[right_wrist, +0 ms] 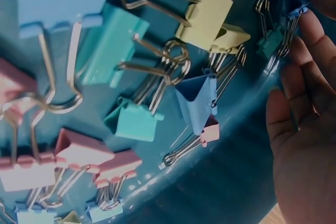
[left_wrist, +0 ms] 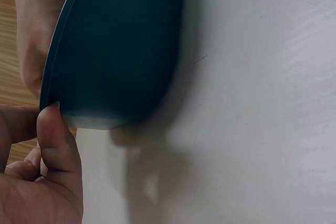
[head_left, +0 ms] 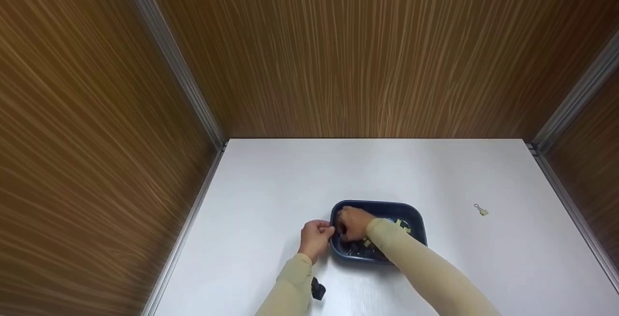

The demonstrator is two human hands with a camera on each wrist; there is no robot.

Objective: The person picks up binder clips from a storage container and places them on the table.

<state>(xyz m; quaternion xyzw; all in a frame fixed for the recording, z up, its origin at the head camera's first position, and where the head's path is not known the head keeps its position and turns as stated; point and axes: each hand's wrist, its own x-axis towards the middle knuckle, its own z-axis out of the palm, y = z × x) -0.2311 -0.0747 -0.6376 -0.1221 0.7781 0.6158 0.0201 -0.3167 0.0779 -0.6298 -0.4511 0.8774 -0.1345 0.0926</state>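
A dark blue tray (head_left: pixel 382 203) with rounded corners holds several binder clips. My left hand (head_left: pixel 315 239) pinches its left rim between thumb and fingers; the left wrist view shows the thumb (left_wrist: pixel 55 137) against the outer wall. Inside the tray's left end is my right hand (head_left: pixel 355 223), its fingers hidden from above. In the right wrist view those fingers (right_wrist: pixel 310 59) pinch a blue binder clip (right_wrist: pixel 295 2) near the tray wall. A small green clip (right_wrist: pixel 270 43) lies beside it. Yellow (right_wrist: pixel 207 17), pink (right_wrist: pixel 84 149) and other blue clips (right_wrist: pixel 195 98) are spread over the tray floor.
One yellow binder clip (head_left: pixel 482 211) lies on the white table (head_left: pixel 271 175), right of the tray. Wood-patterned panels (head_left: pixel 348 54) with metal edge strips (head_left: pixel 174 64) wall in the back and sides. A small black object (head_left: pixel 317 289) shows beside the left sleeve.
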